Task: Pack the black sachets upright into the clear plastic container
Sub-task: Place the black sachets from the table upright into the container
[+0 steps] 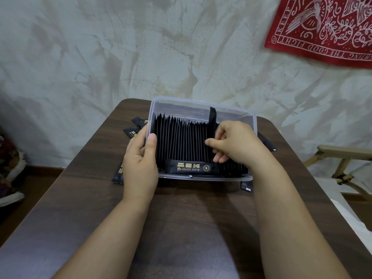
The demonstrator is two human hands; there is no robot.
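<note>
At frame centre, my left hand (141, 158) grips the clear container (201, 102) by its wall while my right hand (235, 143) pinches a sachet (212, 117) standing above the packed row (177, 141); next I should press it down level.

Two bare hands (141, 164), bare forearms (108, 234)

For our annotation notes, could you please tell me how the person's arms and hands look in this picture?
The left hand and the right hand are bare: no gloves, rings or bracelets show. The left forearm and the right forearm are uncovered down to the frame's lower edge, with no sleeve, watch or marking in view. The left thumbnail looks short and unpainted.
</note>
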